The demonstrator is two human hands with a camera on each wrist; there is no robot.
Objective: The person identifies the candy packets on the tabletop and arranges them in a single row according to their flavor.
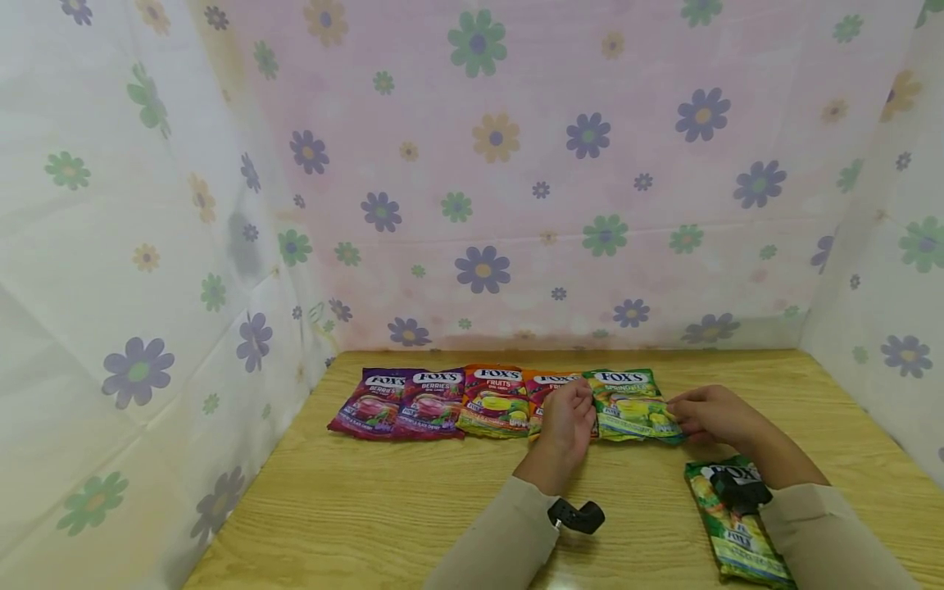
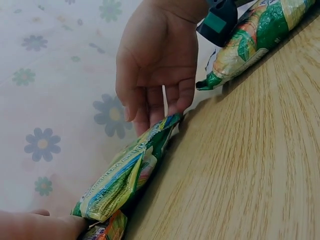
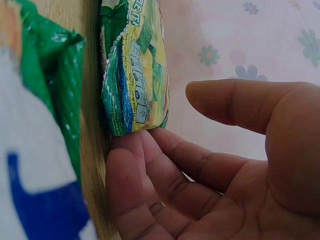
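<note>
A green Fox's candy bag [image 1: 630, 410] lies face up at the right end of a row of candy bags. My left hand [image 1: 566, 418] is at its left edge, over part of an orange Fox's fruits bag [image 1: 541, 389]. In the left wrist view, a left-hand digit [image 2: 40, 226] lies against the green bag's corner. My right hand [image 1: 711, 416] touches the opposite edge with its fingertips [image 3: 130, 142], its thumb standing apart from the bag. A second green Fox's bag [image 1: 726, 524] lies near the right forearm, partly covered by it.
Two purple Fox's berries bags [image 1: 431, 406] and another orange fruits bag [image 1: 492, 403] make up the left part of the row, edges overlapping. The wooden table [image 1: 354, 508] ends at flower-patterned cloth walls [image 1: 516, 180] behind and at both sides.
</note>
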